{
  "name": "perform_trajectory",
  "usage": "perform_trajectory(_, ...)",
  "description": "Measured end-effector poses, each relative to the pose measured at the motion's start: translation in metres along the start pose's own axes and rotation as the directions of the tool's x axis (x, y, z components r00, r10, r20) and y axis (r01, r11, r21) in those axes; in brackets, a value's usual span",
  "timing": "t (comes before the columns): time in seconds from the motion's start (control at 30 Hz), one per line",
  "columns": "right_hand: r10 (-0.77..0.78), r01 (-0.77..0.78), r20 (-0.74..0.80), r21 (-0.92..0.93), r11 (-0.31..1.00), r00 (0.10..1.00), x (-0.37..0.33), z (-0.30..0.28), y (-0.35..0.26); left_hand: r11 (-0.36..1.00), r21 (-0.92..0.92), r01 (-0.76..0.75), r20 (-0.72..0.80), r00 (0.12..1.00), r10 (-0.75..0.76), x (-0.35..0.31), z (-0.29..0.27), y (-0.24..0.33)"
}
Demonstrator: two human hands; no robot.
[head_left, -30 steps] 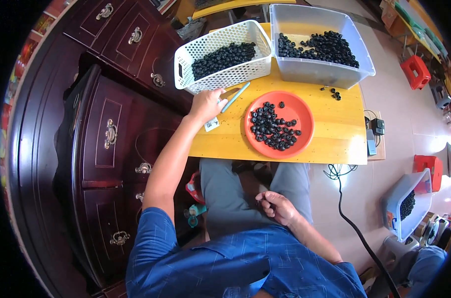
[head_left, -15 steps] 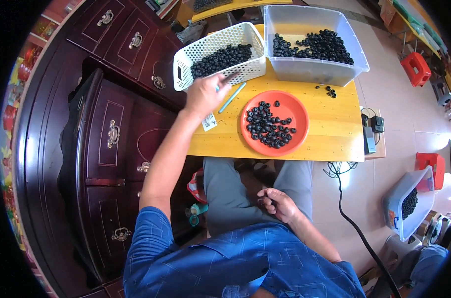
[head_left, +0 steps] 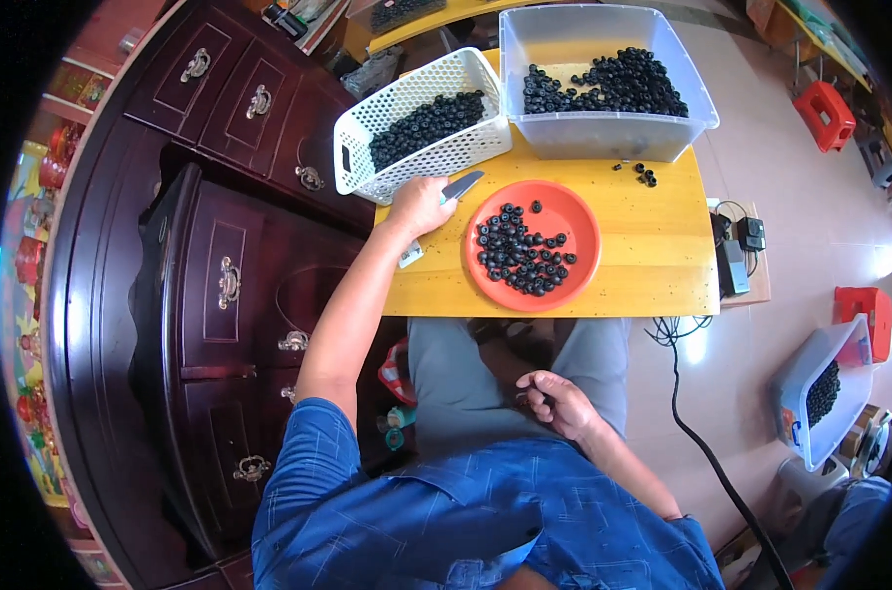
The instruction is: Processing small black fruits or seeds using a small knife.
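My left hand (head_left: 418, 208) is closed round a small knife, at the table's left, just in front of the white basket (head_left: 421, 162). Its grey blade (head_left: 462, 185) sticks out to the right past my fingers, with a bit of light blue handle showing. Beside it stands a round orange-red plate (head_left: 587, 236), bearing many small round black pieces (head_left: 524, 254), some with a hole in the middle. My right hand (head_left: 562, 405) is over my lap, fingers curled together; something small and dark shows at them, too hidden to name.
A clear plastic bin (head_left: 603, 136) with more black pieces stands at the back of the yellow table (head_left: 652, 236). Several loose pieces (head_left: 645, 175) lie before it. Dark drawers (head_left: 234, 256) rise at the left. A black cable (head_left: 706, 452) runs across the floor at right.
My left hand has come down and nearer with the knife, away from the basket's front wall. The teal stick on the table is out of sight now. My right hand stays over my lap.
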State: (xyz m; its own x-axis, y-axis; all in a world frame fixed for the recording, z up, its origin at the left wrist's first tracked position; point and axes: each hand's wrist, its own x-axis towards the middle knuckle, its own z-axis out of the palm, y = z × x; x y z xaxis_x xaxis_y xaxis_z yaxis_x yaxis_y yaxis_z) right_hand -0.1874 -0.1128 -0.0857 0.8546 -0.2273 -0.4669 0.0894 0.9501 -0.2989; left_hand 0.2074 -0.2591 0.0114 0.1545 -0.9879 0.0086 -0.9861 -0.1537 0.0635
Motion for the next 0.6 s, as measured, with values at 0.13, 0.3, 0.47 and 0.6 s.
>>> perform_trajectory(0.13,0.002,-0.002,-0.010,0.031,1.000,1.000,0.000,-0.005,-0.002,0.980,-0.196,0.035,-0.016,0.999,-0.039,-0.005,0.001,0.001)
perform_trajectory(0.3,-0.001,0.001,-0.008,0.019,1.000,1.000,-0.002,-0.008,-0.007,0.891,-0.448,0.069,-0.048,0.994,-0.102,-0.016,0.003,-0.006)
perform_trajectory(0.47,-0.010,0.011,-0.019,0.018,1.000,1.000,-0.006,-0.005,-0.009,0.745,-0.620,0.245,0.137,0.969,-0.205,-0.021,-0.011,0.010)
perform_trajectory(0.6,-0.015,0.015,-0.038,-0.003,1.000,0.999,-0.007,0.002,-0.008,0.844,-0.527,0.099,0.003,0.993,-0.115,-0.022,-0.004,0.005)
